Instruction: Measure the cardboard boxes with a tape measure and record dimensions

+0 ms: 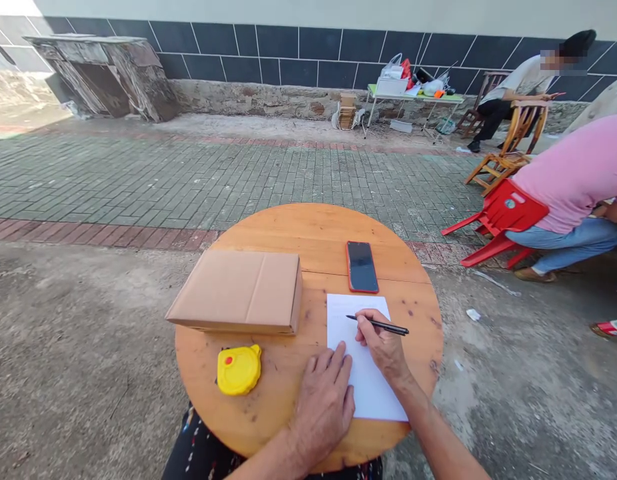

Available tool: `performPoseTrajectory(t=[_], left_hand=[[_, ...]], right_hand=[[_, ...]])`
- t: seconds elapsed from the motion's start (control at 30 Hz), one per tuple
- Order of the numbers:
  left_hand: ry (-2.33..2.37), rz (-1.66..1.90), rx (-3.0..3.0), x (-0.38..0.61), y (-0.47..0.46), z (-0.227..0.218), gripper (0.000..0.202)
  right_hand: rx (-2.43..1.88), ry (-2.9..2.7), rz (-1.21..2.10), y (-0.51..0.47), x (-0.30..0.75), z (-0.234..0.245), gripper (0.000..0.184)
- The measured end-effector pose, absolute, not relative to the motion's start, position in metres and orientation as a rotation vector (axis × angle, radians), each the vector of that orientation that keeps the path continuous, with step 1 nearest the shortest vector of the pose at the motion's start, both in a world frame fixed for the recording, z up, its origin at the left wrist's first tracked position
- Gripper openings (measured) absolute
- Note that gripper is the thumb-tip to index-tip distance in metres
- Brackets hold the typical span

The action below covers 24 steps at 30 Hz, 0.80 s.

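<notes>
My right hand (383,347) grips a black pen (378,325) with its tip on a white sheet of paper (365,380) lying on a round wooden table (288,233). My left hand (325,400) lies flat, fingers spread, on the sheet's left edge. A closed cardboard box (238,291) sits at the table's left. A yellow tape measure (239,369) lies in front of the box. A phone in a red case (362,267) lies face up beyond the paper.
A person in a pink shirt (573,180) sits on a red plastic chair (498,220) at the right. Farther back another person (518,87) sits by wooden chairs (513,140) and a cluttered green table (413,93). Brick paving and concrete surround the table.
</notes>
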<state>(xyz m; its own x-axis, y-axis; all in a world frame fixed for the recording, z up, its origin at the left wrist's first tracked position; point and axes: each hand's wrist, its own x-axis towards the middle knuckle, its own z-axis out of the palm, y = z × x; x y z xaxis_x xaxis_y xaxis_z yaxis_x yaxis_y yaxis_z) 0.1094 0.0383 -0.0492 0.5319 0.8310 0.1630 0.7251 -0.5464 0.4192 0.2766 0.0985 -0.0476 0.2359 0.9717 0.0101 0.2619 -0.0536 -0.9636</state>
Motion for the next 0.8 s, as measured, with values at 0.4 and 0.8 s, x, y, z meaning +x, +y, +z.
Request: performPoseTrajectory(t=[0.4, 0.8], left_hand=[[1.311, 0.455, 2.489, 0.1092, 0.0374, -0.0491, 0.045], [1.305, 0.434, 2.491, 0.1091, 0.0383, -0.0482, 0.045]], right_hand=[[-1.551, -1.415, 0.692, 0.0987, 0.2737, -0.0481, 0.024], [-1.545, -1.571, 0.516, 0.1004, 0.2726, -0.0461, 0.023]])
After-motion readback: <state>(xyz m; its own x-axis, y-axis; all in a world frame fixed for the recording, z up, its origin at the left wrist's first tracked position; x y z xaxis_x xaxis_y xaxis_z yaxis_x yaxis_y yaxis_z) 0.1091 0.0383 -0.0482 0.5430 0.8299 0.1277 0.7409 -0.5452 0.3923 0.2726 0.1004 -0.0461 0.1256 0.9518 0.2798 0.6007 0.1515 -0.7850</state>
